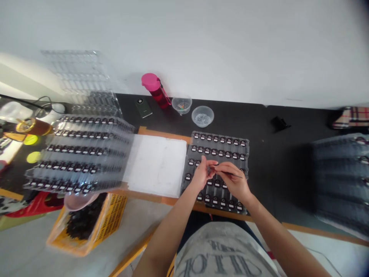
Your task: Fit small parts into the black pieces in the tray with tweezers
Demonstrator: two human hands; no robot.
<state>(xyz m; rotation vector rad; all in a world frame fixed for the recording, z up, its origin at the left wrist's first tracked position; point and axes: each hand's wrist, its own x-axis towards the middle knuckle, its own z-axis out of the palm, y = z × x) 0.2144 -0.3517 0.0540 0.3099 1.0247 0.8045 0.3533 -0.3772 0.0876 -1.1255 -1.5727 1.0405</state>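
Both hands meet above a clear plastic tray that holds rows of small black parts with pale labels. My left hand is closed, its thumb and fingers pinching a small dark part, most of it hidden by the fingers. Close beside it, my right hand grips a thin dark pointed tool, which looks like tweezers. The tool's tip reaches the part between the hands; whether it touches I cannot tell.
Left of the tray lies a white sheet. Stacked trays stand at the left and right. Behind are a bowl of tiny clear pieces, another small bowl, a pink-lidded bottle and a phone. A yellow crate sits below.
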